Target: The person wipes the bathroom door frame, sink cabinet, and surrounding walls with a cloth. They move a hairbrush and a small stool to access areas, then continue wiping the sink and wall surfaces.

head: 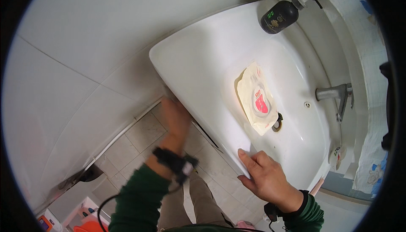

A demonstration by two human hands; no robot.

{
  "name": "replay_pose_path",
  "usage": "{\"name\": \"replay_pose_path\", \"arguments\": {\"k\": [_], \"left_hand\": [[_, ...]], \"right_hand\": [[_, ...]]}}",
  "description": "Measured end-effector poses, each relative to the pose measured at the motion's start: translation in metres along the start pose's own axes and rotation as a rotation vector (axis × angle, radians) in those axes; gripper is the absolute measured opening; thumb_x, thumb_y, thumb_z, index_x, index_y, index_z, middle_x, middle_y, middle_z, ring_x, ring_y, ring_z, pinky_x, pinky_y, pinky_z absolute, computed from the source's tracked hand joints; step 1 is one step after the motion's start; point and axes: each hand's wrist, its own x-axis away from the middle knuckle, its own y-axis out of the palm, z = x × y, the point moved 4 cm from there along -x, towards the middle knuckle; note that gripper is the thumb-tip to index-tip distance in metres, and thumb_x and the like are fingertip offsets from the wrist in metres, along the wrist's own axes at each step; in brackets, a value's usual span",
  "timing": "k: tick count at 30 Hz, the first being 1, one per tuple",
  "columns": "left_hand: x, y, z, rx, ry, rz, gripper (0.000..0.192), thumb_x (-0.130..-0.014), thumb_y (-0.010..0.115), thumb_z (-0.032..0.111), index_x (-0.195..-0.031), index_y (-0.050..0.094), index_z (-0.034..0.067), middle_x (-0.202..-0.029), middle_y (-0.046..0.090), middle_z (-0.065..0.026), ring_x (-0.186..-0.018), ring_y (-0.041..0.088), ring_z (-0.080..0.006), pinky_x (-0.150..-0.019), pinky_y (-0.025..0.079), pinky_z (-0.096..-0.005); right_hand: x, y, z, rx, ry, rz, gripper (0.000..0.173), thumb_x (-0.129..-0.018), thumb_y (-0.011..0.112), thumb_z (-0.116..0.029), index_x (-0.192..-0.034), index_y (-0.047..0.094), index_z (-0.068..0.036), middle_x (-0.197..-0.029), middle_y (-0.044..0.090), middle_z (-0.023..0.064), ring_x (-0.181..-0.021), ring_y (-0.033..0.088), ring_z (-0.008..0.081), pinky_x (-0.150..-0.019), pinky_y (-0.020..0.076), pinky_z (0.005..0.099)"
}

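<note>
My left hand (176,114) is blurred and reaches down beside the front edge of a white ceramic washbasin (196,60), near the wall; its fingers are partly hidden, and whether it holds anything is not clear. With its thumb on top, my right hand (266,178) grips the basin's front rim towards the lower right. A cream-coloured soft pack of wipes (250,105) with a clear lid lies in the bowl, close beside the dark drain stopper (277,124). The metal faucet (333,93) stands at the basin's back. On the far corner is a black pump bottle (279,16).
White wall panels (73,48) border the basin on the left. Grey floor tiles (142,133) show below. At the lower left are an orange-red basin (92,225) and a white shelf unit (68,205). A patterned cloth (368,165) hangs at the right.
</note>
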Motion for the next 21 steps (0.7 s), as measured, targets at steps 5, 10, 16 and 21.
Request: {"name": "replay_pose_path", "arguments": {"k": [5,10,16,21], "left_hand": [[0.103,0.02,0.039,-0.032,0.181,0.029,0.062,-0.079,0.054,-0.004,-0.134,0.028,-0.012,-0.123,0.036,-0.0331,-0.117,0.033,-0.0489,-0.1,0.028,-0.0536],[0.021,0.007,0.009,0.251,-0.026,0.028,0.061,-0.075,0.06,-0.002,-0.129,0.035,-0.012,-0.126,0.036,-0.0332,-0.117,0.035,-0.0484,-0.099,0.034,-0.0496],[0.071,-0.005,0.055,-0.204,0.184,0.011,0.057,-0.071,0.064,-0.001,-0.124,0.044,-0.01,-0.121,0.042,-0.0286,-0.11,0.044,-0.0462,-0.097,0.038,-0.0465],[0.167,0.019,0.077,0.015,0.122,-0.305,0.06,-0.069,0.066,-0.003,-0.125,0.046,-0.009,-0.122,0.043,-0.0274,-0.11,0.047,-0.0427,-0.097,0.04,-0.0439]], "right_hand": [[-0.001,-0.001,-0.004,0.014,0.001,0.015,0.065,-0.073,0.074,-0.016,-0.132,0.049,-0.008,-0.09,0.047,0.0094,-0.073,0.055,0.0255,-0.061,0.0496,0.0347],[-0.001,0.001,-0.005,0.025,0.032,0.005,0.067,-0.072,0.075,-0.014,-0.133,0.048,-0.009,-0.09,0.047,0.0097,-0.071,0.055,0.0256,-0.061,0.0497,0.0354],[0.001,0.002,-0.005,0.026,0.043,0.04,0.073,-0.066,0.078,-0.01,-0.133,0.049,-0.008,-0.09,0.049,0.0119,-0.072,0.057,0.0288,-0.063,0.0505,0.0369],[0.001,0.0,-0.009,0.024,0.047,0.056,0.069,-0.069,0.075,-0.011,-0.133,0.048,-0.009,-0.09,0.046,0.0104,-0.071,0.055,0.0279,-0.064,0.0497,0.0372]]}}
